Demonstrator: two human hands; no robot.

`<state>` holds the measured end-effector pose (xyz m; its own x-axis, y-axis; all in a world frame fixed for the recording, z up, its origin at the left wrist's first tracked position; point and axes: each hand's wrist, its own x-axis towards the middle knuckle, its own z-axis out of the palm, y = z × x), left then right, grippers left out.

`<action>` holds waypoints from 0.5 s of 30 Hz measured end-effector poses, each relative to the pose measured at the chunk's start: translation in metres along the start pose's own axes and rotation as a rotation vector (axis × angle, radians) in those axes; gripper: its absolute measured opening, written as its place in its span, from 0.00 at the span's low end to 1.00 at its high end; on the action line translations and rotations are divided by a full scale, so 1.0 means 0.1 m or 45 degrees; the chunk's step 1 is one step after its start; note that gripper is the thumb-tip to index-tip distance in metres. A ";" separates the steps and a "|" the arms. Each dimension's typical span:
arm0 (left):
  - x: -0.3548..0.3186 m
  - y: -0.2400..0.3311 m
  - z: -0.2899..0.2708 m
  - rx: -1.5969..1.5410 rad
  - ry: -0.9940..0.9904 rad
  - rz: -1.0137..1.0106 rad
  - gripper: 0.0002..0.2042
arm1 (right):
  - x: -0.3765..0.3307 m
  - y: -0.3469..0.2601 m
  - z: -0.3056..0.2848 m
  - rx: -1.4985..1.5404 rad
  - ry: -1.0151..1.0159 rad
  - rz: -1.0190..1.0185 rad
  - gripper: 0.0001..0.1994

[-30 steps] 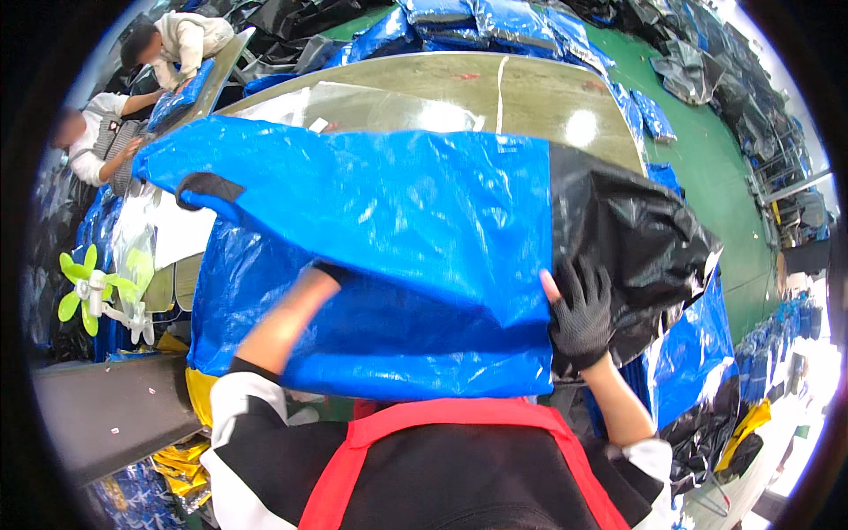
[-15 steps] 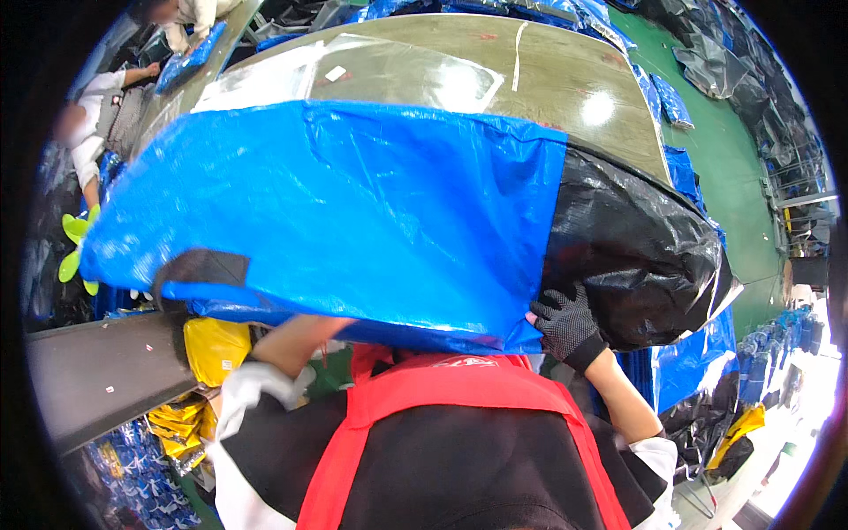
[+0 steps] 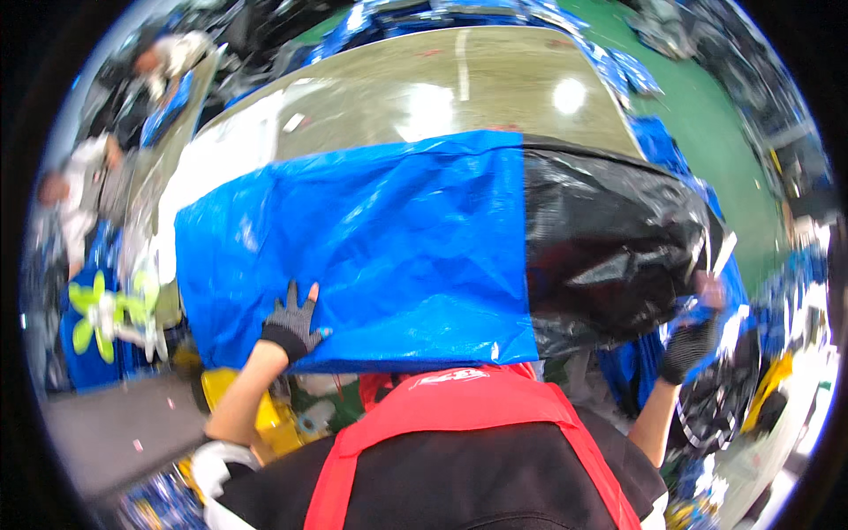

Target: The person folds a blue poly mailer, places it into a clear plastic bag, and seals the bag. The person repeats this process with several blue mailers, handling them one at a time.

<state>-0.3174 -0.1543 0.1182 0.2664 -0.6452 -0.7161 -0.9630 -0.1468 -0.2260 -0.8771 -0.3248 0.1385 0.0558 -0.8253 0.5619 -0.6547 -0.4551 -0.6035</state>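
Note:
A big blue woven bag (image 3: 371, 247) lies flat on the shiny work table (image 3: 424, 88), with a black plastic liner (image 3: 609, 247) sticking out of its right end. My left hand (image 3: 293, 322), in a dark fingerless glove, presses flat on the bag's near left part, fingers spread. At the far right my right hand (image 3: 693, 331), gloved too, grips the edge of the black liner, near a pale strip (image 3: 723, 254). My red apron straps (image 3: 459, 415) fill the bottom of the view.
Other people (image 3: 75, 190) work at tables on the far left. A green and white toy-like thing (image 3: 102, 314) sits at the left. More blue bags (image 3: 645, 79) pile up beyond the table. A yellow item (image 3: 274, 415) lies below the table edge. Green floor (image 3: 707, 115) runs along the right.
The bag has been laid flat on the table. My left hand came out from under it and now presses on top; my right hand moved out to the liner's right end.

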 end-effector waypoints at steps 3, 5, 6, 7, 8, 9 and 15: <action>0.24 0.06 -0.23 -0.132 0.065 0.065 0.33 | 0.00 0.71 -0.33 0.223 0.634 1.004 0.19; 0.47 0.26 -0.58 -0.272 0.561 0.529 0.30 | 0.02 1.08 -0.20 0.907 0.405 1.368 0.20; 0.58 0.41 -0.75 -0.347 0.890 0.771 0.29 | 0.08 1.19 -0.07 1.132 0.355 1.328 0.21; 0.72 0.59 -0.94 -0.343 1.051 0.892 0.30 | 0.19 1.25 0.08 1.150 0.271 1.076 0.19; 0.84 0.79 -1.14 -0.308 1.242 1.028 0.31 | 0.35 1.25 0.21 1.273 0.234 0.924 0.16; 0.91 0.95 -1.35 -0.184 1.412 1.124 0.32 | 0.56 1.22 0.34 1.309 0.236 0.842 0.14; 1.10 2.04 -2.66 -0.420 1.609 1.376 0.38 | 1.52 0.31 0.99 0.839 0.039 0.880 0.32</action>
<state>-0.4950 -0.4549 0.1693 -0.5099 -0.6755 0.5327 -0.6799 0.6958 0.2315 -0.8144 -0.4978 0.1495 -0.2104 -0.9772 -0.0292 0.0210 0.0253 -0.9995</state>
